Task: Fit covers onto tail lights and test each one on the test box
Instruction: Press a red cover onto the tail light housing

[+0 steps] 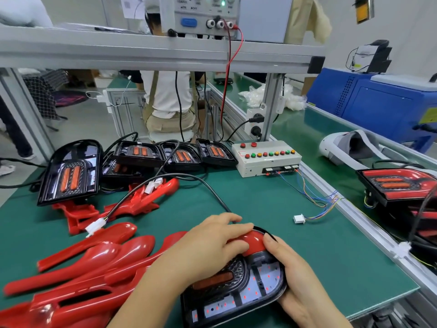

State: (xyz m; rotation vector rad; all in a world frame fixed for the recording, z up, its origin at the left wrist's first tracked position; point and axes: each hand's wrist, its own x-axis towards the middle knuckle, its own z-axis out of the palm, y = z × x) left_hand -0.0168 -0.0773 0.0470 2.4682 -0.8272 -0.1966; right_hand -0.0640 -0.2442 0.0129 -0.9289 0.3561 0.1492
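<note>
A black tail light (248, 290) lies flat on the green mat at the front, its inside showing small red LEDs. A red cover (254, 240) sits over its far end. My left hand (205, 249) presses down on the cover with fingers spread over it. My right hand (290, 278) grips the light's right rim, thumb against the cover. The white test box (267, 159) with coloured buttons stands at the back, and its loose white connector (299, 219) lies on the mat to the right.
Several red covers (89, 256) are piled at the front left. Several uncovered tail lights (71, 171) with cables line the back left. A covered tail light (399, 183) and a white headset (347, 147) lie on the conveyor to the right. A person sits behind the bench.
</note>
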